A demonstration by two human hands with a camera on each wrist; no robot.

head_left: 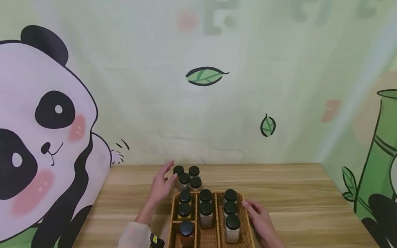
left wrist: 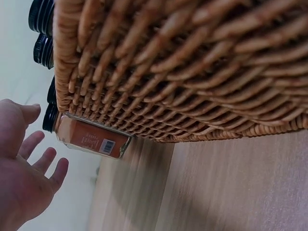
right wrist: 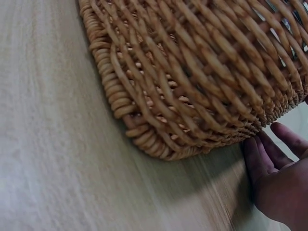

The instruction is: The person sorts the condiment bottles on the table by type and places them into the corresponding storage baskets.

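Basket (head_left: 208, 245) sits on the table (head_left: 303, 208) between the two hands, its dividers (head_left: 218, 235) seemingly there to keep the jars (head_left: 232, 234) in short rows: three in the right compartment, two at the back of the middle one, two back left, one front left. Four loose jars (head_left: 184, 179) stand bunched just behind its back left corner, probably for easy reach of the left hand (head_left: 161, 186). That hand's fingers are spread beside them, gripping nothing; whether the thumb touches a jar, I cannot tell. The right hand (head_left: 261, 220) lies at the right wall, fingers nearly straight, perhaps to steady it. Beyond the loose jars, the table's far edge soon meets the cloth (head_left: 152, 97); more room spreads rightward, and woven floor shows at the front of the middle and right compartments.
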